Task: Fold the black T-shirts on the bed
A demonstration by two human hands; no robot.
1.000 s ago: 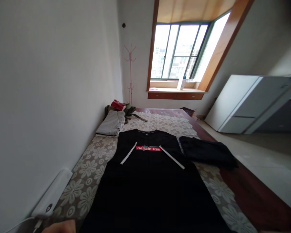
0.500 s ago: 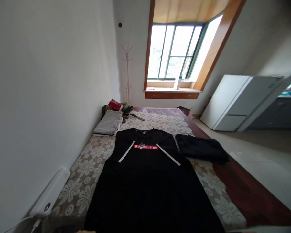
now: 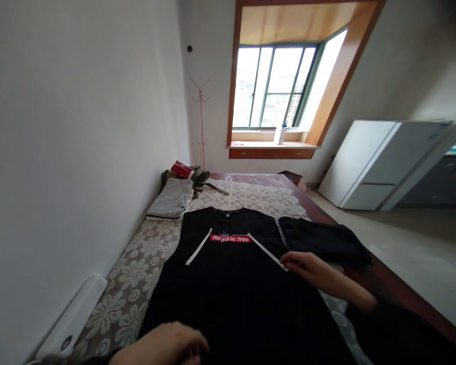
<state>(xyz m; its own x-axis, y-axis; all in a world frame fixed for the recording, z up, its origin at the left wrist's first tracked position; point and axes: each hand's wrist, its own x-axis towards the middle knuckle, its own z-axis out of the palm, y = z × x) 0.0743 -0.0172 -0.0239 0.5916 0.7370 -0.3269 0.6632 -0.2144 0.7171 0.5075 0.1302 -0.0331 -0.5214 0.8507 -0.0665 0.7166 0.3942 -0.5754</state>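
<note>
Pale wall [image 3: 79, 126] along the left. Desk [image 3: 383, 281] of dark red wood, mostly under a floral cloth [image 3: 137, 271]. Black shirt [image 3: 235, 304] spread flat on that cloth, printed side up, neckline at the far end. Judged light, limp, soft; more apt to wrinkle or drag than slip or break. Best hold: shoulder and hem edges, pinched, fabric kept taut. Dark folded garment [image 3: 323, 238] just beside its right shoulder. Left hand [image 3: 167, 342] over the shirt's near left part, blurred, fingers curled; can't tell if they grip. Right hand [image 3: 302, 263] at the right white strip's [image 3: 266, 250] lower end, fingers bent and bunched; can't tell whether fabric is pinched.
</note>
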